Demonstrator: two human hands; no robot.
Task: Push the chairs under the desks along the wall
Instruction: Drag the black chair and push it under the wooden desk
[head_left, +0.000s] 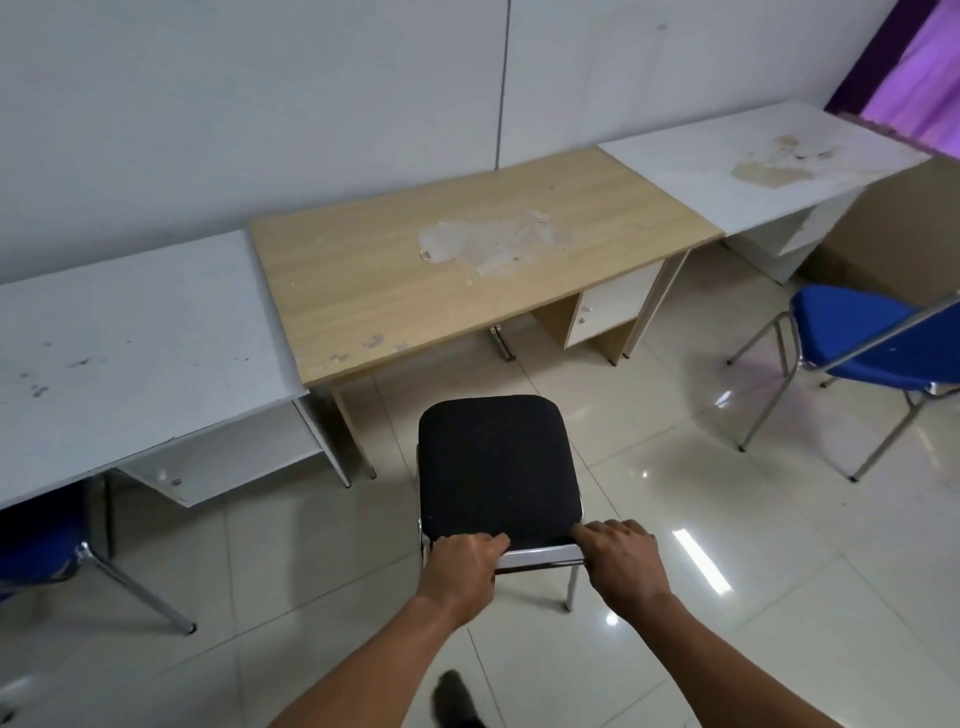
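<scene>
Head view: left hand and right hand both grip the black chair, standing short of the wooden bench. Judged next: push straight forward under it.

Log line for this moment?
both hands: left hand, right hand gripping black chair | short of wooden desk | blue chair out

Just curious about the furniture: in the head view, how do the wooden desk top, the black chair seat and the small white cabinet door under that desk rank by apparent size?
1. wooden desk top
2. black chair seat, though it is nearer
3. white cabinet door
</scene>
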